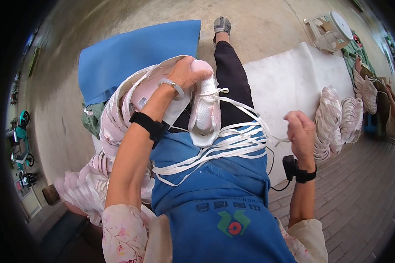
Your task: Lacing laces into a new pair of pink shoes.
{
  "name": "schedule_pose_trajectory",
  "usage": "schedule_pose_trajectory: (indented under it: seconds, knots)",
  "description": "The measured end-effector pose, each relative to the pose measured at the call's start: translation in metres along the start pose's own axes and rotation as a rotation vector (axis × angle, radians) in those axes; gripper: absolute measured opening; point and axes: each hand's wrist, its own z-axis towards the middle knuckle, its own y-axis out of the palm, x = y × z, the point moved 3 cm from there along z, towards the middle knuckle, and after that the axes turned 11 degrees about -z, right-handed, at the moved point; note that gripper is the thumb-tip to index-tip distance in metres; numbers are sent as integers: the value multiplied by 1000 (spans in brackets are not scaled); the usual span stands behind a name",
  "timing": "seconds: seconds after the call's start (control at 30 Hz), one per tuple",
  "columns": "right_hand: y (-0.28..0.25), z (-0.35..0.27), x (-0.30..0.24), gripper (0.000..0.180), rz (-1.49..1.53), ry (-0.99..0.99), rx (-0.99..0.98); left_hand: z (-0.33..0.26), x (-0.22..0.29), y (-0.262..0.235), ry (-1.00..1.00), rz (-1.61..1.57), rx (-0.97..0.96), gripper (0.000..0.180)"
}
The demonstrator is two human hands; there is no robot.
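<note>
My left hand (188, 73) grips the toe end of a pale pink and white shoe upper (202, 115) that rests on my lap. A white shoelace (243, 108) is threaded through it near the middle. From there the lace runs right to my right hand (301, 128), which is raised beside my knee with its fingers curled closed around it; the lace's end is hidden. A bundle of loose white laces (224, 147) lies across my blue apron (206, 193). Behind my left forearm, a curved stack of pink shoe uppers (114, 116) leans against my leg.
A blue sheet (136, 57) lies ahead on the left, a white sheet (281, 83) to the right. More stacked uppers (329, 122) stand at the right, near another person's arm (394, 109). A white plastic stool (333, 30) is at the far right. Pink uppers (81, 188) also lie left.
</note>
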Motion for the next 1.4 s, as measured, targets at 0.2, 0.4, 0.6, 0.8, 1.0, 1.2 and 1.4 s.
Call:
schedule_pose_trajectory:
  seconds: [0.2, 0.4, 0.6, 0.8, 1.0, 1.2, 1.4]
  knots:
    - [120, 10, -46, 26, -493, -727, -3, -9, 2, 3, 12, 63, 53, 66]
    - [148, 18, -39, 22, -649, -648, -30, -58, 15, 6, 147, 100, 160, 22]
    - [164, 20, -41, 15, -769, -718, -8, -75, 2, 18, 109, 16, 131, 11]
    - [173, 22, -40, 10, -857, -705, 5, -70, 3, 18, 58, -79, 79, 13]
    - [183, 14, -35, 10, -976, -655, -126, -73, -6, 27, 299, 243, 243, 9]
    - [175, 17, -33, 13, -914, -667, -173, -81, -11, 17, 105, 221, -61, 25]
    - [174, 10, -38, 13, -860, -666, -297, -67, -16, 16, -5, 102, -103, 28]
